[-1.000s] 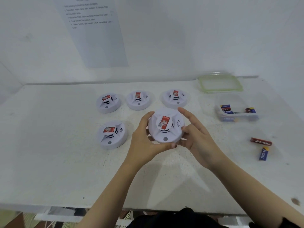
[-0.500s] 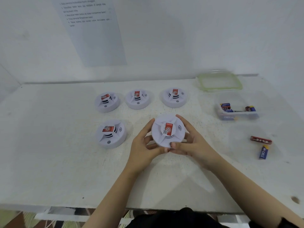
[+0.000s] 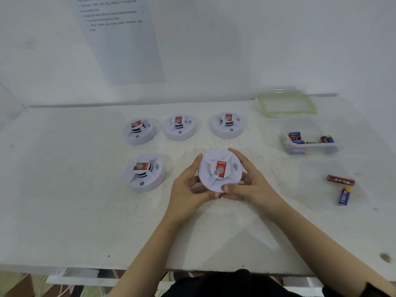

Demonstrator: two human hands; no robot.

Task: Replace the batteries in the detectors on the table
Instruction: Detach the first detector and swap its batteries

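Plainly, the held detector [image 3: 220,170] faces upward, slightly tilted.

Both hands, left [image 3: 188,185] and right [image 3: 250,185], grip a white detector [image 3: 220,170] above the table [image 3: 85,211].

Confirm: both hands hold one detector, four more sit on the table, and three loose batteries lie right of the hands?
Not three: the head view shows two loose batteries, a red battery and a blue battery. The rest stands: the left hand and right hand hold one detector, and four more detectors sit on the table.
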